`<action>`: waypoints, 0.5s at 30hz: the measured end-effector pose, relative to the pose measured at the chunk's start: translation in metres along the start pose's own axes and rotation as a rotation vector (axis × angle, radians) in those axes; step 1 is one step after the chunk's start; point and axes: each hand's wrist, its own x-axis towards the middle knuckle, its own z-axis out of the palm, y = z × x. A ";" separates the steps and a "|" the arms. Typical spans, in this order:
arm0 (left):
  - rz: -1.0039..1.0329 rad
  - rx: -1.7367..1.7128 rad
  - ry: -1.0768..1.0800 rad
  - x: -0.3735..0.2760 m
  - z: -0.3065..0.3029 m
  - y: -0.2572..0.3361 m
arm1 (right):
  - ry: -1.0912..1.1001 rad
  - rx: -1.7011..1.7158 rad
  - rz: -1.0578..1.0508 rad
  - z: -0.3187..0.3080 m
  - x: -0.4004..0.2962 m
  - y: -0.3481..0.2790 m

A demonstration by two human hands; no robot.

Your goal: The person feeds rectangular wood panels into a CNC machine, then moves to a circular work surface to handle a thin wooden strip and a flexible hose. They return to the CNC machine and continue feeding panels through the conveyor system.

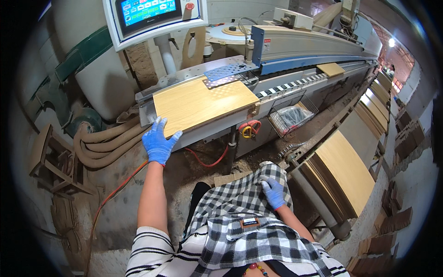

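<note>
My left hand (pixel 159 141), in a blue knit glove with a red cuff, is at the near left corner of a wood-grain panel (pixel 204 104). Its fingers touch the left edge and its thumb the front edge, spread apart rather than closed round the board. The panel lies flat on the infeed end of an edge banding machine (pixel 301 45), its far side beneath a perforated blue guard plate (pixel 230 71). In a matching glove, my right hand (pixel 272 192) rests against a black-and-white checked apron (pixel 228 200); its fingertips are partly hidden, so its grip is unclear.
Stacked panels (pixel 346 173) lie on a roller conveyor (pixel 318 200) at right. Scissors (pixel 249 128) hang under the machine beside a wire basket (pixel 292 114). A control screen (pixel 148 14) stands above. Dust hoses (pixel 110 145), a wooden stool (pixel 59 162) and a red air hose (pixel 104 204) occupy the left.
</note>
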 end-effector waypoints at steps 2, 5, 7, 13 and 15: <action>-0.007 0.012 -0.014 0.000 0.000 0.003 | -0.026 -0.070 -0.041 0.003 -0.004 -0.003; -0.003 0.026 -0.007 0.002 0.001 0.004 | -0.054 -0.121 -0.034 0.001 -0.004 -0.004; -0.007 0.025 -0.012 0.001 0.003 0.005 | -0.049 -0.115 -0.034 -0.004 -0.005 -0.006; 0.006 0.013 0.004 0.000 0.003 0.001 | -0.049 -0.066 0.013 -0.016 -0.006 -0.016; -0.001 0.001 -0.014 0.000 0.003 0.001 | -0.033 -0.056 0.008 -0.012 -0.006 -0.007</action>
